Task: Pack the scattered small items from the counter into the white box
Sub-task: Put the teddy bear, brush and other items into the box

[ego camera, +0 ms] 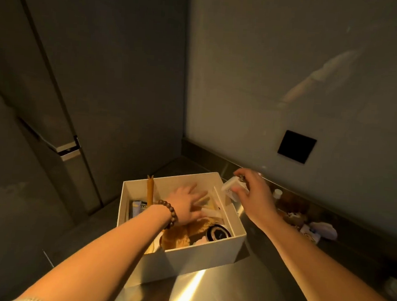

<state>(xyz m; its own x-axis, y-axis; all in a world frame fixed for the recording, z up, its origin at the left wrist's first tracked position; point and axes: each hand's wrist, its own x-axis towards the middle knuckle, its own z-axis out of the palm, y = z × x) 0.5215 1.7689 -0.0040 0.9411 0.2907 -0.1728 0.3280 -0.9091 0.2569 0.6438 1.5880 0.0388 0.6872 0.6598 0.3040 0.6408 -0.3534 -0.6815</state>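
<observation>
The white box [211, 252] stands open on the steel counter [225, 291]. Inside it lie a tall yellow candle [150, 191], a round black tin [218, 232], a brown furry item [177, 237] and a small tube [137, 206]. My left hand [186, 204], with a bead bracelet on the wrist, reaches into the box with fingers spread flat over the contents. My right hand [251, 189] hovers over the box's far right corner and pinches a small white container [233, 188]. Several small items [309, 225] lie scattered on the counter to the right, by the wall.
A dark cabinet door with a metal handle [67, 151] stands to the left of the counter. A black square socket plate [297, 146] sits on the grey back wall. A small white-capped bottle [277, 193] stands by the wall behind my right hand.
</observation>
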